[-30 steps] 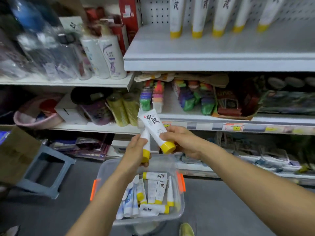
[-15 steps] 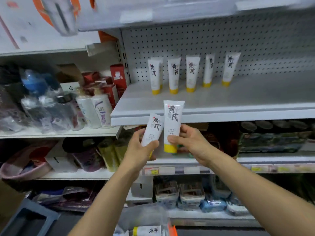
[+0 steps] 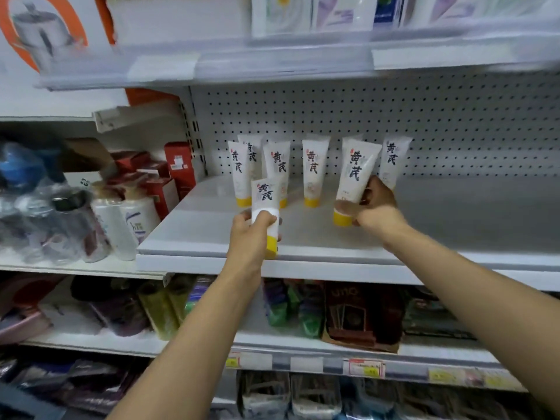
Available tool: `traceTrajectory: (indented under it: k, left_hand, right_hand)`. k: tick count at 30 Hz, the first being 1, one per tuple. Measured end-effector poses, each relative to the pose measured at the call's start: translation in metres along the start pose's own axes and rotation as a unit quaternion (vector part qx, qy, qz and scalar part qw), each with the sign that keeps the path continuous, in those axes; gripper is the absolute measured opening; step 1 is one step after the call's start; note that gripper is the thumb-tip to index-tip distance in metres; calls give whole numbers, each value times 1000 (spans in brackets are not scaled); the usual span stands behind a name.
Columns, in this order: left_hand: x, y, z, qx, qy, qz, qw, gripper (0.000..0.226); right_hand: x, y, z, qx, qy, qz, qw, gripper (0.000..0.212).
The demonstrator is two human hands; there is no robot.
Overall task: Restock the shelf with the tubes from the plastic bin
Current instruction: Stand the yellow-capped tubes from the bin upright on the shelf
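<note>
White plastic with yellow caps marks the stock: the left hand (image 3: 251, 237) grips the left tube (image 3: 266, 195) around its lower body, cap down, over the front edge of the shelf (image 3: 197, 234). The right hand (image 3: 377, 207) clasps the right tube (image 3: 356, 174), which is tilted with its cap just above the shelf surface. A row of standing tubes (image 3: 313, 171) lines up before the pegboard (image 3: 454, 131); the plastic bin is out of view. The main risk is that row: the right tube sits just beside two standing ones, and a nudge while setting it down could topple them one into the next. Each tube balances on a small cap, so a tilted release may tip it. If the left tube is let go this near the edge, it could fall off the shelf
</note>
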State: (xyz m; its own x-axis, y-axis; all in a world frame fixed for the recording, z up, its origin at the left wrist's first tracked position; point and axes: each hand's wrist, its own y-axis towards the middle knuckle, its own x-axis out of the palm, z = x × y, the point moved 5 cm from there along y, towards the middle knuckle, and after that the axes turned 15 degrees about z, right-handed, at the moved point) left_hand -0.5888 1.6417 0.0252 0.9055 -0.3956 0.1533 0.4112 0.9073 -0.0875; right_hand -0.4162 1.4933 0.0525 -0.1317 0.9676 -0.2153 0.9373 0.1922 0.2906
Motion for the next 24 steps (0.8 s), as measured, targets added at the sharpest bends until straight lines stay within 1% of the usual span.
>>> traceTrajectory:
  k: [2, 4, 7, 11, 19, 22, 24]
  left_hand:
    - [18, 7, -2, 13, 9, 4, 1000, 42]
    - [34, 12, -5, 30, 16, 7, 999, 45]
    - [55, 12, -7, 59, 23, -7, 998, 48]
    - [72, 13, -8, 80, 17, -3, 997, 49]
    - [84, 19, -18, 91, 9, -8, 996, 48]
    - [88, 17, -16, 91, -3, -9, 996, 46]
    - [89, 16, -15, 86, -15, -2, 996, 45]
  right_hand:
    - [-2, 28, 10, -30, -39, 7, 999, 54]
    - [-1, 48, 20, -59, -67, -5, 996, 54]
    - [6, 68, 37, -78, -92, -18, 993, 55]
    - [14, 86, 48, -80, -110, -10, 991, 55]
    - [20, 93, 52, -88, -131, -22, 987, 56]
    - [17, 90, 54, -70, -138, -41, 987, 55]
    - [10, 87, 57, -37, -127, -36, 991, 63]
